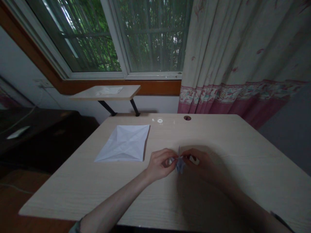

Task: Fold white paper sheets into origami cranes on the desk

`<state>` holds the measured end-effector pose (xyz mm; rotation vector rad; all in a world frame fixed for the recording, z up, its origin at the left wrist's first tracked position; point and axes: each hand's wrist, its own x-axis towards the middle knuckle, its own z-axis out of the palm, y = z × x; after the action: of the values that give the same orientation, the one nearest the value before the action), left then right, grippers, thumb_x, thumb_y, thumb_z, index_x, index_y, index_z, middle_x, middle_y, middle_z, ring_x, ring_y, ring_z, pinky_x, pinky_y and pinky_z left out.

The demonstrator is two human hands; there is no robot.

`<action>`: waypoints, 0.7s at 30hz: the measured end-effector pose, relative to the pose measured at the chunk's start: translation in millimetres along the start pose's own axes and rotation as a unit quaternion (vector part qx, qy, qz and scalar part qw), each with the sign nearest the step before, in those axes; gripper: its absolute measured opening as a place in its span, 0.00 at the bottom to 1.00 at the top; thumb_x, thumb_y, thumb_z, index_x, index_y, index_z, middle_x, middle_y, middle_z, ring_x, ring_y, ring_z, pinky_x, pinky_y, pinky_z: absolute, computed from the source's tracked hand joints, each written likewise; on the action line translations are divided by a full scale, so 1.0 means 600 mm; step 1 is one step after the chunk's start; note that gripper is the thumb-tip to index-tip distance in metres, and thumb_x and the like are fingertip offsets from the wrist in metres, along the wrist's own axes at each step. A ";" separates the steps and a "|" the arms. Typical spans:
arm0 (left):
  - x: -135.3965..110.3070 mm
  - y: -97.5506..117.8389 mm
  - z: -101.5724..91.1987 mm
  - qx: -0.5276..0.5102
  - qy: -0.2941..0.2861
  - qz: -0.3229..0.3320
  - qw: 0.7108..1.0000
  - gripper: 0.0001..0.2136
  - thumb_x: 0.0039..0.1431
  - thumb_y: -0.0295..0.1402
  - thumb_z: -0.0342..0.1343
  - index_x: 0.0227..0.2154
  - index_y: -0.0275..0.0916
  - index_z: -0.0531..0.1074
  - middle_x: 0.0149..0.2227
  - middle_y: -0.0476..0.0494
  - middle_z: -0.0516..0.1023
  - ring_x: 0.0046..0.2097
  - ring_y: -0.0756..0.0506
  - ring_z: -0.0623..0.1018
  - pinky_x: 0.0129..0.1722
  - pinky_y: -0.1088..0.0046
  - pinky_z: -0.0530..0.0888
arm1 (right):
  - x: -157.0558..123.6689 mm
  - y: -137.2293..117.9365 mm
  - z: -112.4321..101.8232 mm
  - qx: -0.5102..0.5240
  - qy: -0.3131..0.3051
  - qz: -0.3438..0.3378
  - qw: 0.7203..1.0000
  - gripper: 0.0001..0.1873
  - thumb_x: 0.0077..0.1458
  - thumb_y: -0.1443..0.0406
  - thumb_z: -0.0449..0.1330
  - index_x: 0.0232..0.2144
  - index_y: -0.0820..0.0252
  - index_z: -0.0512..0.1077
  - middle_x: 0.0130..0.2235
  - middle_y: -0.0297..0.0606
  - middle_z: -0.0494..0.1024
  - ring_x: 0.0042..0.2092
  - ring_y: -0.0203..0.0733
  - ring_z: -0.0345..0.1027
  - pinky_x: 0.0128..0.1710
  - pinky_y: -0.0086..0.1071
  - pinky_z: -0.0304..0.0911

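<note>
My left hand and my right hand meet over the middle of a pale wooden table. Both pinch a small folded piece of pale paper between thumb and fingertips, one from each side. The folded paper stands upright just above the tabletop, with a thin point sticking up. A creased square sheet of white paper lies flat on the table to the left of my left hand, apart from it.
A cable hole sits near the table's far edge. Behind the table a small shelf juts from the wall under a window. A flowered curtain hangs at the right. Dark furniture stands at the left.
</note>
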<state>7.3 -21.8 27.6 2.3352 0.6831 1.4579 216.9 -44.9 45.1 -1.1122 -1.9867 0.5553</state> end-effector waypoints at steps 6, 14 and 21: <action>-0.001 0.005 0.000 -0.027 -0.013 -0.019 0.999 0.05 0.56 0.24 0.58 0.35 0.37 0.77 0.32 0.46 0.81 0.24 0.54 0.74 0.23 0.81 0.70 | -0.003 -0.002 -0.004 -0.005 -0.016 -0.025 1.000 0.09 0.57 0.70 0.57 0.36 0.54 0.76 0.32 0.33 0.81 0.30 0.38 0.73 0.32 0.31 0.69; -0.001 -0.004 0.001 -0.074 -0.006 -0.019 0.997 0.06 0.56 0.22 0.57 0.33 0.37 0.78 0.32 0.43 0.82 0.33 0.49 0.81 0.32 0.76 0.77 | -0.002 0.000 -0.014 0.022 -0.051 -0.041 0.998 0.09 0.60 0.68 0.57 0.36 0.53 0.77 0.33 0.32 0.82 0.32 0.36 0.75 0.35 0.30 0.70; -0.002 -0.005 -0.002 -0.105 -0.018 -0.050 0.993 0.07 0.55 0.22 0.58 0.32 0.37 0.80 0.33 0.42 0.82 0.33 0.49 0.80 0.31 0.76 0.76 | 0.002 0.009 -0.021 0.055 -0.081 -0.102 0.990 0.10 0.63 0.67 0.57 0.41 0.51 0.78 0.40 0.36 0.82 0.40 0.38 0.77 0.39 0.31 0.72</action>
<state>5.4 -19.9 25.9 2.1308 0.5969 1.3698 229.4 -41.0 49.7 -0.8071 -2.1503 0.6541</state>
